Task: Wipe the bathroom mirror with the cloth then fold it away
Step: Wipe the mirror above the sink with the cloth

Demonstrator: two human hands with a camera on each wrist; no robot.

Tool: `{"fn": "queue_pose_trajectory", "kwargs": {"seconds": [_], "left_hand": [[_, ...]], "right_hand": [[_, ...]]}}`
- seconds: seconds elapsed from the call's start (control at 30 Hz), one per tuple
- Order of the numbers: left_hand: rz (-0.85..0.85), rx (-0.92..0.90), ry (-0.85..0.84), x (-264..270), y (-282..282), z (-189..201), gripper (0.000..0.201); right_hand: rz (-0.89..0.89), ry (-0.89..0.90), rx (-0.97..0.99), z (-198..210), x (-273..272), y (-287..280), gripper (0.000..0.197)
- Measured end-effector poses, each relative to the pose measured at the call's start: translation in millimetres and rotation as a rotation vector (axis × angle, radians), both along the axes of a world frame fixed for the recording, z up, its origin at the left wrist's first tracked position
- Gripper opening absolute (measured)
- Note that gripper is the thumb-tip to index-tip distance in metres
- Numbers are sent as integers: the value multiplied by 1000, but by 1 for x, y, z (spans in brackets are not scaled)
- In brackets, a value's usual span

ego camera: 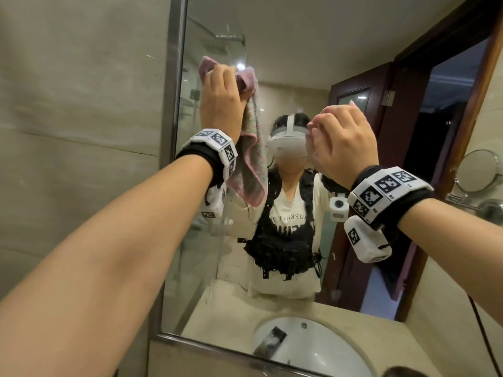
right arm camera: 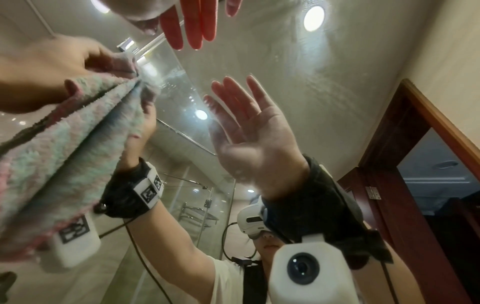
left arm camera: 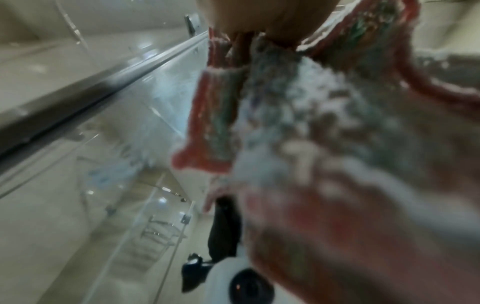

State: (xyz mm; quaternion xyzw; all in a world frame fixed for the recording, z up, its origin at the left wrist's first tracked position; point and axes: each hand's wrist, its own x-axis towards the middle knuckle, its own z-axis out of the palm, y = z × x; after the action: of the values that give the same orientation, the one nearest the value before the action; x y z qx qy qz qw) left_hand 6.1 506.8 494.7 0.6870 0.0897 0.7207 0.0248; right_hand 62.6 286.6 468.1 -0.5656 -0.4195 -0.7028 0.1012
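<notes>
The left hand (ego camera: 221, 100) holds a fluffy pink cloth (ego camera: 249, 159) bunched against the mirror (ego camera: 299, 50), near its metal edge. The right hand (ego camera: 341, 140) has straight, wide fingers (right arm camera: 171, 30) on smooth glass.

The fluffy pink-and-pale-green terry cloth (ego camera: 249, 148) is bunched at its top corner in the left hand (ego camera: 221, 100), hanging limp below the fist past the wrist. The large metal-framed bathroom mirror (ego camera: 285, 44) stands upright directly beyond the knuckles, cloth against its upper left.
</notes>
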Motion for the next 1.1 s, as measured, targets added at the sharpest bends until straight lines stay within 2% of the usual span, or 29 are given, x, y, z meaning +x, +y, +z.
{"fn": "queue_pose_trajectory", "kwargs": {"seconds": [0.07, 0.13, 0.2, 0.27, 0.37, 0.47, 0.53, 0.63, 0.73, 0.87, 1.1], "left_hand": [[221, 19, 52, -1, 0, -4, 32], [328, 42, 81, 0, 1, -7, 27], [269, 36, 82, 5, 3, -10, 29], [95, 12, 101, 8, 1, -14, 40], [24, 5, 201, 2, -2, -21, 55], [-1, 136, 264, -9, -12, -18, 64], [-19, 260, 377, -9, -26, -13, 73], [-53, 322, 502, -2, -42, -9, 86], [-73, 316, 497, 2, -39, -11, 77], [-1, 323, 476, 3, -31, -18, 70], [51, 70, 430, -9, 14, -34, 70]], "right_hand": [[17, 12, 0, 2, -2, 3, 14], [28, 14, -2, 4, -3, 6, 15], [39, 11, 1, 5, -3, 8, 15], [48, 17, 5, 5, -2, 10, 16], [41, 15, 7, 2, 2, 10, 17], [37, 13, 13, 2, 5, 8, 18], [35, 14, 34, 3, 7, 6, 16], [-3, 20, 75, 3, 10, 0, 16], [-70, 46, 80, 0, 15, -4, 25], [-177, 2, 56, -7, 19, -3, 31], [-217, 1, 81, -12, 16, 7, 30]]}}
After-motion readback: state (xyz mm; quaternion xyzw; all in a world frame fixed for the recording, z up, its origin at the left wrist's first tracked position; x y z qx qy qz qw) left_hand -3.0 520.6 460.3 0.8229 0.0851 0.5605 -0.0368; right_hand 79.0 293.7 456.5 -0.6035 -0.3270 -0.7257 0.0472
